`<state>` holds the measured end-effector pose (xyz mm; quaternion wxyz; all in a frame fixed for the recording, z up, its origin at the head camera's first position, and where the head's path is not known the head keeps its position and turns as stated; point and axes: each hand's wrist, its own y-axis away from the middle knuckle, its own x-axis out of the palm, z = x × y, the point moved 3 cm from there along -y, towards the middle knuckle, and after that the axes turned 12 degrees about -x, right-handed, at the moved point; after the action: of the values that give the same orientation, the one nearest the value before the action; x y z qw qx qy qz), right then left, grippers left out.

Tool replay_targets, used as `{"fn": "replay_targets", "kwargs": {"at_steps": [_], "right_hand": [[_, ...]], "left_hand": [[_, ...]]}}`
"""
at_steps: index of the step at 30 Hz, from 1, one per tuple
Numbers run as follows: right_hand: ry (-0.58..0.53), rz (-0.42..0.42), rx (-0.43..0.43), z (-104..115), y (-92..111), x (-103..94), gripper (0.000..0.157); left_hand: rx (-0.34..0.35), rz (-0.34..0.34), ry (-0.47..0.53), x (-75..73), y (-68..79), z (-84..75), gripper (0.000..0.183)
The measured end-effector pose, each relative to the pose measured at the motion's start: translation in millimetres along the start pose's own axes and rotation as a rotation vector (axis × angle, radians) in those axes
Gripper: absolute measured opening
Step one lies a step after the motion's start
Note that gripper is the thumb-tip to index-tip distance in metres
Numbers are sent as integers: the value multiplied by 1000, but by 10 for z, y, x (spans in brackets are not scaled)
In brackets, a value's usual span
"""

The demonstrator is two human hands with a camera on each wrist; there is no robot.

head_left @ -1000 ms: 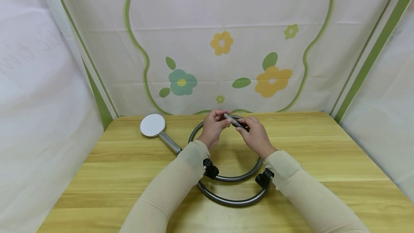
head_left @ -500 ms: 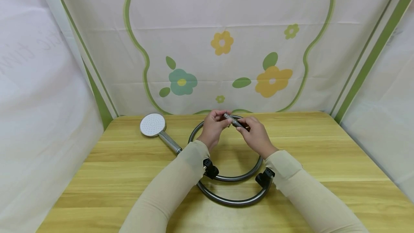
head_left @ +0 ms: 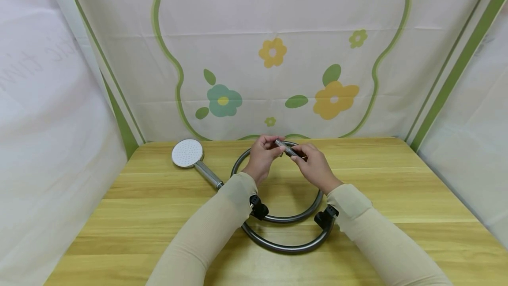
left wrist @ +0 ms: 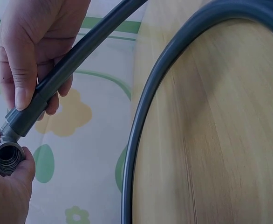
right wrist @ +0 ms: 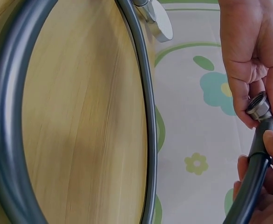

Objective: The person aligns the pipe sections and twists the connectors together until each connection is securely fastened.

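My left hand (head_left: 259, 161) pinches a small metal hose fitting (left wrist: 9, 156), whose round threaded opening shows in the left wrist view. My right hand (head_left: 316, 170) grips the dark sleeve (right wrist: 261, 140) at the end of a dark grey shower hose (head_left: 291, 249), with thumb and fingers around it. Fitting and sleeve meet end to end, held tilted above the back part of the table. How deep they are joined cannot be seen. The rest of the hose lies in loops under and around both wrists.
A hand shower (head_left: 187, 154) with a round white face and grey handle lies on the wooden table (head_left: 131, 224), left of my forearms. Its handle end reaches my left sleeve. A flower-patterned cloth (head_left: 238, 52) hangs directly behind the table, with pale cloth on both sides.
My right hand and wrist have shifted very slightly to the right. Both hands keep hold of the same parts, and the hand shower and hose loops stay where they were.
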<state>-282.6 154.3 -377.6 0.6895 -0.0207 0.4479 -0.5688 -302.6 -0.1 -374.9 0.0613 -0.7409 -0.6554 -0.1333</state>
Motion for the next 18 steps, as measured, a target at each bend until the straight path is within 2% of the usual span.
{"fn": "replay_targets", "kwargs": {"at_steps": [18], "right_hand": [[-9,37,33,-10,-4,-4,27]], "left_hand": [[11,9,-14,4,9,5,30]]}}
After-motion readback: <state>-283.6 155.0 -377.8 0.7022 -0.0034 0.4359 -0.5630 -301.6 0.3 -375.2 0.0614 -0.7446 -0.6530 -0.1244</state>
